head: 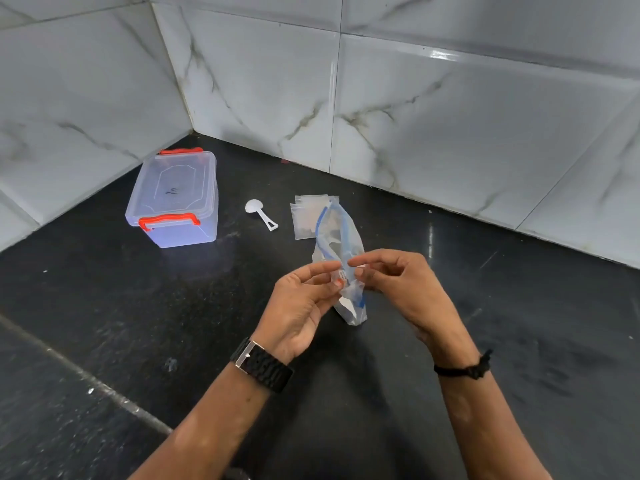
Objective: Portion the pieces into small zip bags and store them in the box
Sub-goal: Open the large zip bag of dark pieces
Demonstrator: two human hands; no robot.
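Observation:
A large clear zip bag (337, 237) with a blue zip strip stands on the black counter, its mouth partly spread apart. My left hand (298, 306) pinches the near end of the zip from the left. My right hand (398, 282) pinches the same end from the right, fingertips almost meeting. Behind the bag lies a small stack of empty clear zip bags (306, 216). A white plastic scoop (259, 213) rests left of them. The clear box (175, 199) with orange latches stands at the back left, lid on. What the big bag holds is hard to make out.
The black stone counter (138, 323) meets white marble-tiled walls (415, 98) in a corner behind the box. A seam runs diagonally across the counter at the lower left. A black watch is on my left wrist, a black thread band on my right.

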